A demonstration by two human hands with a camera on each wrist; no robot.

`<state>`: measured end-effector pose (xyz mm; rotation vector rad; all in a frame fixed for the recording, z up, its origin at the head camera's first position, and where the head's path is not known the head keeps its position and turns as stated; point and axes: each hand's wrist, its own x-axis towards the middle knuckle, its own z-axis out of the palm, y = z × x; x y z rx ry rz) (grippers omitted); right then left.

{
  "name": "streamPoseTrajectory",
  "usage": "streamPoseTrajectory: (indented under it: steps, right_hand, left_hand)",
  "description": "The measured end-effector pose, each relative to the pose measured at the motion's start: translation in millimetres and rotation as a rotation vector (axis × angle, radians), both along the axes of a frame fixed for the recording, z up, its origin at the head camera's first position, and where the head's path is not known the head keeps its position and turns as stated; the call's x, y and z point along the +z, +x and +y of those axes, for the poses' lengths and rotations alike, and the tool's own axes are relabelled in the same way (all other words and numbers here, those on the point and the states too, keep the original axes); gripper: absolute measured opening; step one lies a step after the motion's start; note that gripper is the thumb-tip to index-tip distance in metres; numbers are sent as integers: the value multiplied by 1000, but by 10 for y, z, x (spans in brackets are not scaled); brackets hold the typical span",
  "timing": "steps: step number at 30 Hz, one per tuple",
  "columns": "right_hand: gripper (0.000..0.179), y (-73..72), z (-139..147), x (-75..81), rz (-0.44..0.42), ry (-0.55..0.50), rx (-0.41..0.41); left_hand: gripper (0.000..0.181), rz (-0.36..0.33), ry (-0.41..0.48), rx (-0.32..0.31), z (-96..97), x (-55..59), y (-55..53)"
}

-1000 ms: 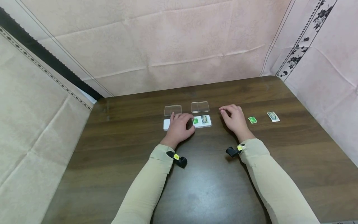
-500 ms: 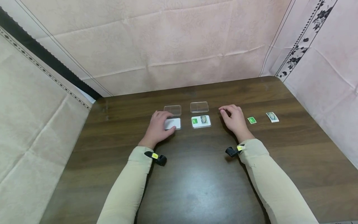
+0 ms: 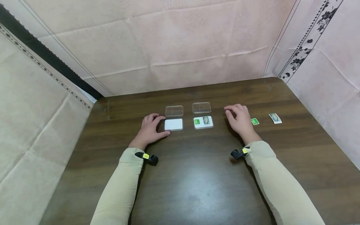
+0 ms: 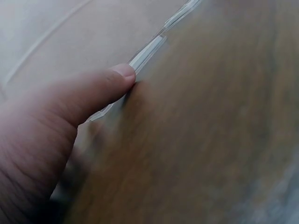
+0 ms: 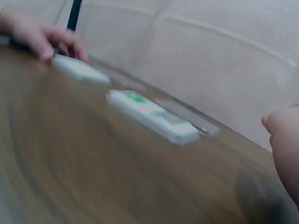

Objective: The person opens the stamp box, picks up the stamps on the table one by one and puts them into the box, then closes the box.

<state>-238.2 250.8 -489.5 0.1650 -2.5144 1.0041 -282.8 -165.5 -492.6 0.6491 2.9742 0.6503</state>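
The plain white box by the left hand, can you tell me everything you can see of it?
The plain white box is a flat rectangle with rounded corners; its edge looks like clear plastic. It lies flat on the brown table, and its white top shows no picture. The thumb and fingers of the left hand stand around its left end; whether they pinch it, I cannot tell. A clear, tray-like piece lies just beyond it.

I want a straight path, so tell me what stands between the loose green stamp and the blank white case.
In the way: the right hand, beside the loose green stamp, then the two-stamp white case, next to the blank white case. The left hand, at the blank white case's outer end, is off that path.
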Motion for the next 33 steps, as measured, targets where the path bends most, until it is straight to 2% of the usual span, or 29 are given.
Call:
streamPoseTrajectory:
  steps: [3,6,9,12,16,20,28,33]
  right_hand:
    - [22,74,175,33,118,60,-2]
    - [19,135,431,16,238,82,-40]
    - [19,209,720,2,275,100,-108]
    - [24,315,1005,17,190,116,-198]
    - [36,465,1316,37,-5,120,-310]
    - [48,556,1492,11,-135,152,-360]
    - [54,568,1496,-7,-254,261,-359]
    - [49,564,1465,10,-261,263,-364]
  left_hand:
    - [77,19,-14,-11,-10,-7,-11]
    - [73,38,-20,-22,-13,1,-12]
    - [71,37,-21,-28,-8,14,-2]
    - [68,33,-17,-28,2,15,3]
    - [65,32,-9,-26,7,2,-6]
    - [63,24,-10,-24,0,-6,-11]
    - [63,30,-8,-20,-2,-6,-4]
    - [63,24,-5,-16,-4,-10,-5]
